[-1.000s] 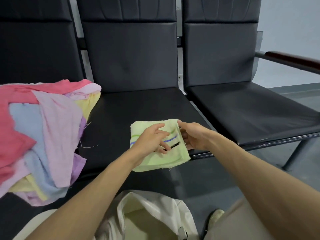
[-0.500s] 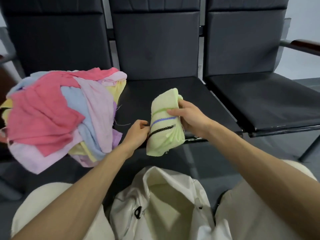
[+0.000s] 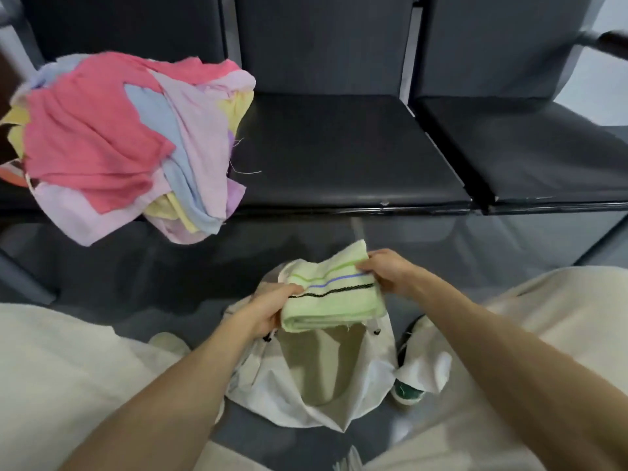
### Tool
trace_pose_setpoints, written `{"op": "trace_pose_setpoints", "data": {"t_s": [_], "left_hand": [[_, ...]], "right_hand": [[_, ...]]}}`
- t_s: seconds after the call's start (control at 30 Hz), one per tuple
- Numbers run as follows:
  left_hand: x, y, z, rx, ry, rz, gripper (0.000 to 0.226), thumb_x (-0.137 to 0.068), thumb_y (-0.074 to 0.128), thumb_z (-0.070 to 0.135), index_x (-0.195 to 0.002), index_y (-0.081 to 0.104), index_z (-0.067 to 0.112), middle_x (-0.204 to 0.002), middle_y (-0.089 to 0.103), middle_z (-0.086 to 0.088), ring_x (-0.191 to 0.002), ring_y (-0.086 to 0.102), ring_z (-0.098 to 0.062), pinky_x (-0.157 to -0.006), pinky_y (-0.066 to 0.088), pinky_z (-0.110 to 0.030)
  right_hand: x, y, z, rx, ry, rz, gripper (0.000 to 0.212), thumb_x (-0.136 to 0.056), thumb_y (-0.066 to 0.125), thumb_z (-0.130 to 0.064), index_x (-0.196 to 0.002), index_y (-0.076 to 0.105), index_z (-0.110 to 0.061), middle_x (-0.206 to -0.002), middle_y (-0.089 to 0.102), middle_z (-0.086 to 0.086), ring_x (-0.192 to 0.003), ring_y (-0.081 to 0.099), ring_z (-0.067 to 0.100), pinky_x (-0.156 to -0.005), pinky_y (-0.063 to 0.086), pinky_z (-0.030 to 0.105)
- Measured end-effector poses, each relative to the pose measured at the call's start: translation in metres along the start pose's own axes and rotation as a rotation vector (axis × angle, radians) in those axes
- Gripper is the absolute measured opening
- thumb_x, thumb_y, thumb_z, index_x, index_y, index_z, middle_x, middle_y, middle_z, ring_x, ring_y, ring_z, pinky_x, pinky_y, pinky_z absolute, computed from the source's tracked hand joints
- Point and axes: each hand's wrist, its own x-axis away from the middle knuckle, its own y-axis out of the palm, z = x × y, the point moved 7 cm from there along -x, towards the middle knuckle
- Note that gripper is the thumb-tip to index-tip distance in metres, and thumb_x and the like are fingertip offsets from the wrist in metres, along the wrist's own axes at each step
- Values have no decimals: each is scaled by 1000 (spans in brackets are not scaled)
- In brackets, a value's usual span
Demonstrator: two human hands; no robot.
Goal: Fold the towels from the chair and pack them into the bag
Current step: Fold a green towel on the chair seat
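A folded light green towel (image 3: 334,302) with green, blue and black stripes hangs just above the open mouth of a white bag (image 3: 316,399) on the floor between my knees. My left hand (image 3: 272,309) grips the towel's left edge and my right hand (image 3: 387,273) grips its right edge. A loose heap of pink, blue, lilac and yellow towels (image 3: 129,144) lies on the left chair seat, spilling over its front edge.
Black padded chairs stand in a row; the middle seat (image 3: 343,154) and the right seat (image 3: 530,147) hold nothing. My legs in pale trousers flank the bag. A white and green shoe (image 3: 409,396) sits right of the bag on the grey floor.
Both hands have carried the folded green towel from the middle seat's front edge down over the bag's opening. The left hand now grips it too. My view has tipped downward.
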Motion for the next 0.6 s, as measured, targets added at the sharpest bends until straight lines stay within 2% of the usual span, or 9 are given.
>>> {"op": "trace_pose_setpoints", "data": {"t_s": [0.1,0.2,0.23,0.33,0.37,0.47,0.5,0.6], "left_hand": [[-9,5,-22,-271,-25,-5,17,-92,53,12,-107,61,9,-79,64,-7,-62,58,-18,-48,43,-18],[-26,11,-51,-482,-130,-80,11,-89,48,11,-95,56,8,-72,56,-8,-54,53,-18,-48,41,-20],[-33,12,-61,-555,-153,-106,9,-87,48,12,-92,55,7,-74,57,-9,-56,54,-19,-50,44,-22],[-51,13,-88,-691,-231,-135,25,-82,54,16,-106,58,8,-102,66,-13,-86,66,-27,-69,59,-38],[-58,13,-95,-693,-240,-127,27,-83,54,16,-109,58,11,-105,66,-12,-90,67,-27,-69,60,-41],[-78,14,-102,-609,-225,-89,36,-82,53,14,-118,53,19,-108,65,-8,-93,65,-26,-59,59,-38],[-87,15,-103,-577,-215,-69,39,-82,52,14,-120,52,21,-108,65,-7,-95,64,-27,-60,58,-39],[-119,18,-114,-565,-230,-38,37,-79,52,25,-116,53,26,-106,66,-6,-93,65,-28,-71,60,-49]], "right_hand": [[-14,18,56,223,104,-46,22,-88,49,-2,-108,58,-3,-85,52,9,-75,54,22,-63,48,32],[-21,45,91,361,160,-133,19,-89,48,-4,-107,52,-10,-99,53,9,-93,56,27,-66,53,34],[-24,55,100,396,180,-183,21,-90,48,-4,-109,50,-12,-104,53,8,-99,58,28,-66,54,34],[-38,74,121,517,205,-268,21,-92,48,-5,-111,49,-12,-108,52,9,-100,58,29,-76,56,39],[-46,75,124,591,181,-259,23,-92,48,-6,-115,50,-10,-110,51,9,-100,56,28,-80,55,38],[-70,65,126,706,112,-140,37,-93,43,-8,-130,48,-7,-126,55,14,-114,53,33,-87,49,38],[-77,59,129,701,101,-93,38,-93,41,-8,-131,49,-7,-127,55,15,-115,53,35,-87,48,38],[-91,38,137,682,105,52,41,-92,40,-6,-132,48,-11,-122,59,17,-111,54,35,-79,41,28]]}}
